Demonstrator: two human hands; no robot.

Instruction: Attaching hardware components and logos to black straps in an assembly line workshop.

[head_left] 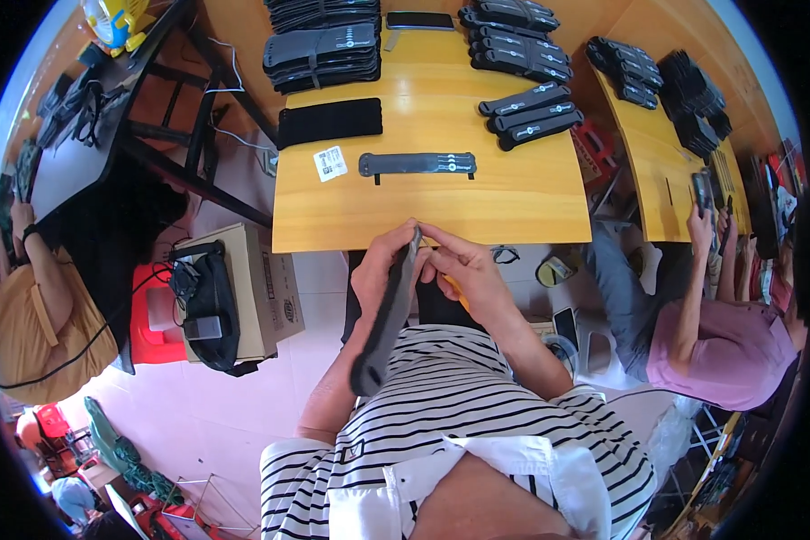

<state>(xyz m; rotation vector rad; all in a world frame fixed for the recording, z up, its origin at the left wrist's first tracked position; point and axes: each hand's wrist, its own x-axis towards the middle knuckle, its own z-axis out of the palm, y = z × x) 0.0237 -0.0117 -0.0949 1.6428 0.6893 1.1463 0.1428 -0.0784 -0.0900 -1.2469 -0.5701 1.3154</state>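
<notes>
Just past the table's near edge, my left hand (pixel 382 265) is closed around the upper end of a long dark grey and black padded strap (pixel 385 328), which hangs edge-on toward my body. My right hand (pixel 473 274) meets it at the strap's tip, thumb and fingers pinched together. A slim orange-handled tool (pixel 460 292) sticks out below the right fingers; its working end is hidden. On the table ahead lies a similar flat strap (pixel 418 164) with white print and two small black tabs at its lower edge.
A wooden table (pixel 513 207) carries a black fabric piece (pixel 330 121), a white label (pixel 330 163), stacked straps (pixel 322 58) at the back left, more straps (pixel 531 115) at the right, and a phone (pixel 419 20). Seated people work on both sides. A cardboard box (pixel 256 288) stands left.
</notes>
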